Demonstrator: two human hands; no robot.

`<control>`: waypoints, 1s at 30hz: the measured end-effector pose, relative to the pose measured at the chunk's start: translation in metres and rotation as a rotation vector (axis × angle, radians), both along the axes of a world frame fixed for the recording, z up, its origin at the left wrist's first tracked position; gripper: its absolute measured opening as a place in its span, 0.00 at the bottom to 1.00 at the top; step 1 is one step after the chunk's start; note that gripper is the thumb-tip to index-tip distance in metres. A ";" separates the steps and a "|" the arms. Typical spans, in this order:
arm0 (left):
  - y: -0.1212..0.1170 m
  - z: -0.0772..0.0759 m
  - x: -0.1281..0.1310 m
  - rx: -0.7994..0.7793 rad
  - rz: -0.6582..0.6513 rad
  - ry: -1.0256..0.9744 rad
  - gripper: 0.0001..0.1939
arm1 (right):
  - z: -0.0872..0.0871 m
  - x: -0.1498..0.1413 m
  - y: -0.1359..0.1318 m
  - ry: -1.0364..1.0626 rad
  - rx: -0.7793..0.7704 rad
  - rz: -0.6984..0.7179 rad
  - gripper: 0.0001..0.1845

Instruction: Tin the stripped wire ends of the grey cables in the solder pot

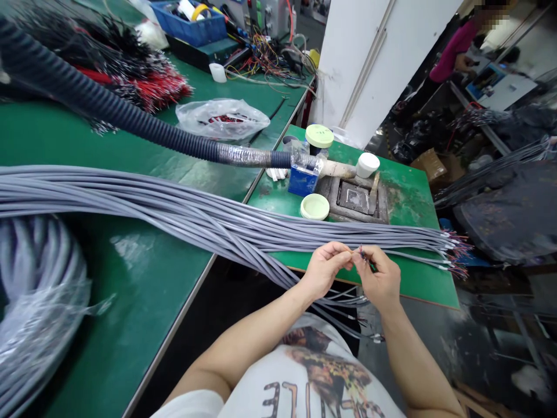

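My left hand (324, 268) and my right hand (378, 277) meet above the front edge of a green workbench (418, 284). Their fingertips pinch the thin coloured wires (361, 252) at the end of a grey cable, and the fingers hide part of them. A long bundle of grey sheathed cables (209, 223) runs across the bench under my hands. Its stripped ends (452, 249) fan out to the right, showing red and blue wires. Other cable ends (369, 313) hang over the bench edge below my hands.
A square metal pot (353, 197) sits in a stone-like block, with lidded tubs (315, 206) and a blue box around it. A corrugated hose (100, 96) crosses overhead. Bundled red-black wires, a plastic bag, a wrapped grey coil and a co-worker stand nearby.
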State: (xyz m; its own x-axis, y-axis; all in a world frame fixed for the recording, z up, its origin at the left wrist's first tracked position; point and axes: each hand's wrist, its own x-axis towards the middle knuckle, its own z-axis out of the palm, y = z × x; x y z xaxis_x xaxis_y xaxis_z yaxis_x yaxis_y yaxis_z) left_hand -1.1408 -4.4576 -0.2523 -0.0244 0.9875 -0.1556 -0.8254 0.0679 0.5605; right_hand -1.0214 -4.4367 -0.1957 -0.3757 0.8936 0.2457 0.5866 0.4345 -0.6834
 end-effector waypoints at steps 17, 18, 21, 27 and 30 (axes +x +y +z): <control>-0.003 -0.014 -0.034 0.372 0.181 1.144 0.08 | -0.014 -0.006 0.199 -0.488 -0.010 -0.103 0.22; -0.003 -0.014 -0.034 0.378 0.178 1.145 0.08 | -0.017 -0.007 0.203 -0.500 -0.008 -0.103 0.21; -0.003 -0.013 -0.035 0.392 0.178 1.147 0.08 | -0.025 -0.008 0.210 -0.542 0.001 -0.116 0.19; -0.002 -0.013 -0.034 0.398 0.182 1.139 0.06 | -0.033 -0.008 0.219 -0.605 0.019 -0.140 0.18; -0.002 -0.013 -0.034 0.406 0.186 1.141 0.06 | -0.036 -0.008 0.222 -0.625 0.019 -0.135 0.18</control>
State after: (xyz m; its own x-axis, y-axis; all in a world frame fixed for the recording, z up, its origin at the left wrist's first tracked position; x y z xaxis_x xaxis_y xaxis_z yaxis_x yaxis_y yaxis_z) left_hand -1.1753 -4.4596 -0.2654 -0.0912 0.9261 0.3660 0.1740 -0.3471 0.9215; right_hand -1.0293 -4.2149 -0.2320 -0.3376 0.9407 0.0333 0.9224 0.3376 -0.1878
